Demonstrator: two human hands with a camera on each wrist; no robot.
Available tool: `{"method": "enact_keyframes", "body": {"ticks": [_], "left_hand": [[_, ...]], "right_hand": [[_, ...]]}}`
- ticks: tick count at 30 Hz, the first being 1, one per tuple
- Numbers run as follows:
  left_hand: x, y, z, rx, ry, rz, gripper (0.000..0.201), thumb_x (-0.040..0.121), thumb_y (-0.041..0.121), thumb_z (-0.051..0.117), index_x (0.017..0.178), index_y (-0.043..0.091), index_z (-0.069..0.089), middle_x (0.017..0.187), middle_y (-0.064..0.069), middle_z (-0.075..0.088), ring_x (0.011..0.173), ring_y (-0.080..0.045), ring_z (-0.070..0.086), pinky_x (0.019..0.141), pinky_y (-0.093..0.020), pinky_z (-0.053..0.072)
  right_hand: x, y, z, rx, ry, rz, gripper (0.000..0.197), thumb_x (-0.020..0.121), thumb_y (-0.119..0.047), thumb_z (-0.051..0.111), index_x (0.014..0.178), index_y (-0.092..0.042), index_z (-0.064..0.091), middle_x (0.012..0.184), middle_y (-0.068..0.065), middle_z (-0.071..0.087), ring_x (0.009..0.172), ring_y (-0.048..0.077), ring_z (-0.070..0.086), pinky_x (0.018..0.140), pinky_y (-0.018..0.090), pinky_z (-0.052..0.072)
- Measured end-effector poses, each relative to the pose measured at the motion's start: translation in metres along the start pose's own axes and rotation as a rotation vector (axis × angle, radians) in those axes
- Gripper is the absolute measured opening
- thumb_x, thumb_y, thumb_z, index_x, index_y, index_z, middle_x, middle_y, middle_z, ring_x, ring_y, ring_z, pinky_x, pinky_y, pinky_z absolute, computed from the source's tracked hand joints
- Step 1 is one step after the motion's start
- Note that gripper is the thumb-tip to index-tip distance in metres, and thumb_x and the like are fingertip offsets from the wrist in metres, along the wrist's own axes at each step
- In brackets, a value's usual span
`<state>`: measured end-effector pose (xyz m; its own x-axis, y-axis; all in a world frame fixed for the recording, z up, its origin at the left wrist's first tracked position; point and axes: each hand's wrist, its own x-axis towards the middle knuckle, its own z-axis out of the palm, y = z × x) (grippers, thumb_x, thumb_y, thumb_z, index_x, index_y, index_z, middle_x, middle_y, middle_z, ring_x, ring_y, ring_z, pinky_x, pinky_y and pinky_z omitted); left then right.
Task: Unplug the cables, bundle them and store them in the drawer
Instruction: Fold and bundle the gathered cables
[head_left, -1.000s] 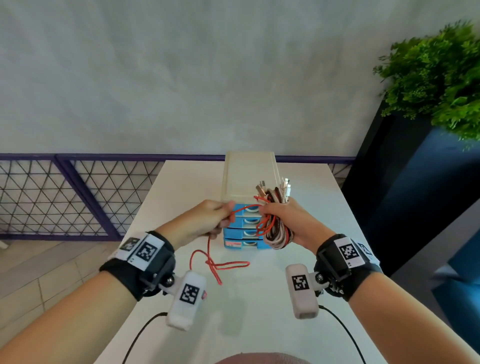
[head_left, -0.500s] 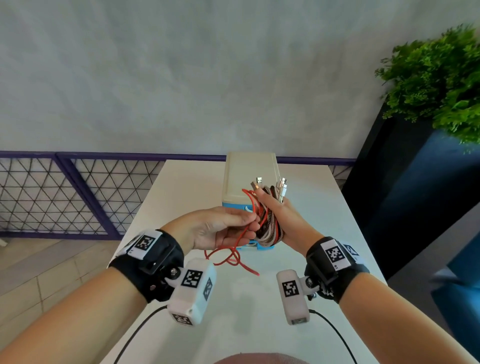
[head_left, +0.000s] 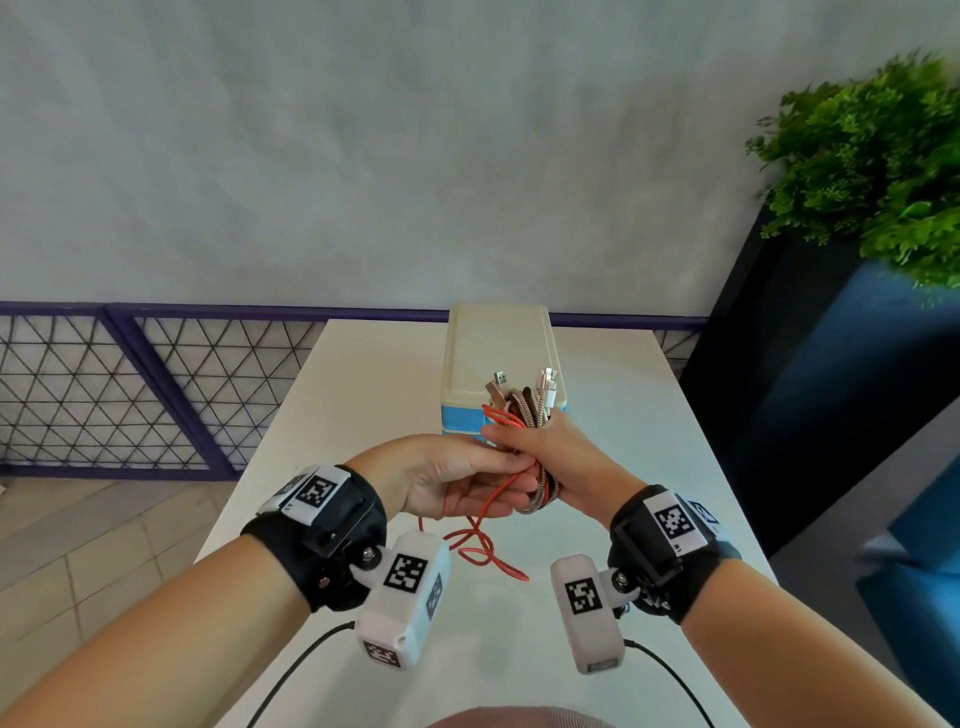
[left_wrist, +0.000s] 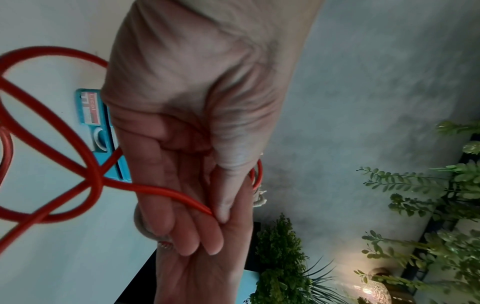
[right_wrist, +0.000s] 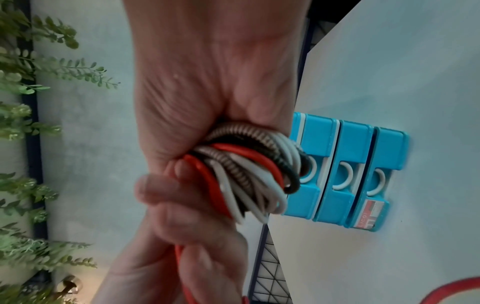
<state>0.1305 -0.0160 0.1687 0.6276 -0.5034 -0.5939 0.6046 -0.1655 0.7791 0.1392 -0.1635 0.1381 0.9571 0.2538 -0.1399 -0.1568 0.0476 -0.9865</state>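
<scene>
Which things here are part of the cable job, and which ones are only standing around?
Part of the job:
- cable bundle, gripped by the right hand
- red cable, pinched by the left hand, its tail loose on the table
- blue drawer unit, drawers closed

Only standing around:
- green plant
- purple mesh railing

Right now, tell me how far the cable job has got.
Done: the cables look unplugged, and most sit coiled as a bundle gripped by the right hand. In hand: the left hand pinches the red cable, whose loose tail lies on the table. Left: finish winding it, then open a blue drawer; all visible ones are closed.
</scene>
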Motion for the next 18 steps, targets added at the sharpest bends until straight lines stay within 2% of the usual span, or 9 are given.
{"method": "enact_keyframes", "body": {"ticks": [2,4,6,9,11,13,15,17,18], "left_hand": [[0.002,-0.004,0.002,-0.016,-0.010,0.038,0.018,0.088,0.028,0.061,0.082,0.013,0.069,0.073,0.002,0.073,0.066,-0.008,0.070,0.068,-0.020,0.058],[0.003,-0.005,0.002,-0.027,-0.010,0.083,0.020,0.088,0.031,0.060,0.085,0.013,0.070,0.077,0.002,0.074,0.069,-0.008,0.070,0.072,-0.021,0.058],[0.004,-0.005,0.003,-0.030,-0.017,0.119,0.021,0.087,0.031,0.060,0.089,0.013,0.070,0.082,0.001,0.075,0.070,-0.008,0.070,0.073,-0.022,0.059],[0.005,-0.006,0.006,0.012,0.002,0.202,0.018,0.088,0.030,0.060,0.089,0.014,0.069,0.082,0.002,0.076,0.066,-0.008,0.070,0.067,-0.021,0.058],[0.006,-0.008,0.008,0.052,0.043,0.281,0.018,0.089,0.028,0.060,0.086,0.013,0.070,0.078,0.003,0.076,0.061,-0.007,0.069,0.060,-0.018,0.057],[0.007,-0.013,0.009,0.106,0.084,0.346,0.020,0.088,0.030,0.061,0.084,0.012,0.070,0.073,0.002,0.075,0.058,-0.009,0.068,0.059,-0.019,0.056],[0.008,-0.020,0.009,0.131,0.117,0.386,0.026,0.089,0.034,0.060,0.078,0.012,0.068,0.060,0.001,0.068,0.049,-0.011,0.064,0.053,-0.021,0.053],[0.008,-0.028,0.005,0.087,0.100,0.378,0.033,0.091,0.040,0.054,0.071,0.014,0.061,0.049,0.003,0.051,0.037,-0.010,0.047,0.045,-0.020,0.042],[0.007,-0.032,0.001,0.047,0.063,0.355,0.036,0.093,0.042,0.051,0.069,0.016,0.057,0.048,0.004,0.042,0.035,-0.008,0.036,0.043,-0.019,0.036]], "right_hand": [[0.002,0.001,0.000,0.016,0.098,-0.026,0.019,0.082,-0.020,0.074,0.095,-0.008,0.066,0.075,0.004,0.064,0.072,0.017,0.063,0.070,0.031,0.053],[0.003,-0.002,0.000,0.072,0.139,-0.036,0.015,0.085,-0.021,0.072,0.088,-0.008,0.065,0.071,0.006,0.059,0.067,0.018,0.059,0.067,0.033,0.052],[0.004,-0.005,0.000,0.176,0.128,-0.025,0.013,0.087,-0.021,0.069,0.087,-0.009,0.064,0.073,0.007,0.062,0.072,0.022,0.064,0.074,0.037,0.054],[0.005,-0.009,0.001,0.339,0.085,-0.015,0.018,0.088,-0.023,0.068,0.098,-0.009,0.064,0.079,0.006,0.066,0.077,0.024,0.068,0.078,0.038,0.055],[0.006,-0.011,0.001,0.378,0.100,-0.011,0.017,0.089,-0.021,0.066,0.101,-0.010,0.064,0.079,0.004,0.066,0.072,0.021,0.067,0.071,0.033,0.056],[0.007,-0.010,0.002,0.362,0.138,-0.019,0.009,0.089,-0.018,0.065,0.092,-0.009,0.064,0.075,0.004,0.063,0.064,0.016,0.063,0.061,0.027,0.055],[0.007,-0.009,0.003,0.301,0.179,-0.029,0.011,0.089,-0.015,0.066,0.082,-0.009,0.061,0.069,0.005,0.058,0.055,0.013,0.057,0.051,0.024,0.050],[0.008,-0.007,0.004,0.229,0.204,-0.020,0.017,0.089,-0.013,0.065,0.076,-0.008,0.056,0.059,0.005,0.055,0.046,0.014,0.053,0.045,0.024,0.047],[0.009,-0.006,0.004,0.210,0.210,-0.022,0.019,0.089,-0.013,0.065,0.074,-0.009,0.055,0.056,0.005,0.053,0.043,0.014,0.052,0.044,0.025,0.046]]}}
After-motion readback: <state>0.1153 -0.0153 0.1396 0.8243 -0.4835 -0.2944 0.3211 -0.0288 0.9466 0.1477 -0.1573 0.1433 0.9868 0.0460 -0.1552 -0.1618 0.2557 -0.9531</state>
